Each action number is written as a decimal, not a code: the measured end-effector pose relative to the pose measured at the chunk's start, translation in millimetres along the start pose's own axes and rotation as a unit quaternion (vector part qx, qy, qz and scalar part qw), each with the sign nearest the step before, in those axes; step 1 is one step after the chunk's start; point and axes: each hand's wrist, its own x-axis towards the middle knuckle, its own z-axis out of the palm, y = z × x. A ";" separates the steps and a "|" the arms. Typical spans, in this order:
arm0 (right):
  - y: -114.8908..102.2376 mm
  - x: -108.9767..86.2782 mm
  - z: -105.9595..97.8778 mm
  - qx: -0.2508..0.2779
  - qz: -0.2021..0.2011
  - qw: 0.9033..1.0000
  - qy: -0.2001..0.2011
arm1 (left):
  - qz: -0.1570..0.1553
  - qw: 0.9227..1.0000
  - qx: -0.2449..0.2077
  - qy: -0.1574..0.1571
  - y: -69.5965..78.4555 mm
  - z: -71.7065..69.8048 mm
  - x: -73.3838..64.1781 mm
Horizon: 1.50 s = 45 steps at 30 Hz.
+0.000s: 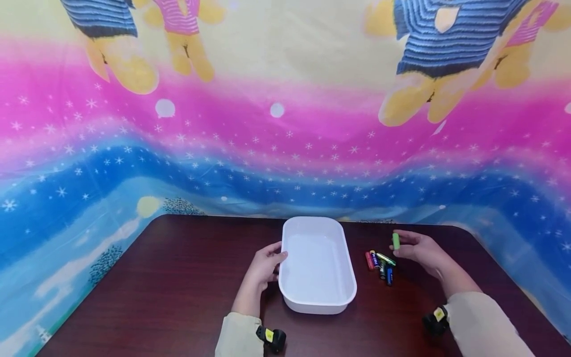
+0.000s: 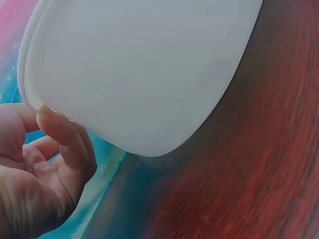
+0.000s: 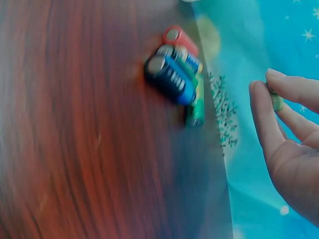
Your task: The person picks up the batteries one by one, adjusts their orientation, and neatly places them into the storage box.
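A white plastic tub (image 1: 312,309) stands on the table, its long side running away from me. My left hand (image 1: 262,267) grips its left rim, with the thumb on the edge and the fingers outside. In the left wrist view the tub's side fills the top. To the right of the tub, my right hand (image 1: 424,252) pinches a light green battery (image 1: 395,241) between thumb and fingers, upright above the table. Close by lies a small pile of batteries, among them a red battery (image 1: 370,261), a blue battery (image 1: 389,276) and a green battery (image 1: 386,259).
The dark reddish-brown wooden table (image 1: 178,287) has rounded far corners. Behind it hangs a printed cloth (image 1: 250,148) with bears and snowflakes, close to the far edge. A black camera (image 1: 273,339) is strapped on the left wrist and another black camera (image 1: 434,321) on the right.
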 end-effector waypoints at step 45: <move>-76.4 39.0 54.5 0.170 -0.004 0.985 -0.015 | -0.002 1.000 -0.009 -0.027 -6.8 -4.1 0.8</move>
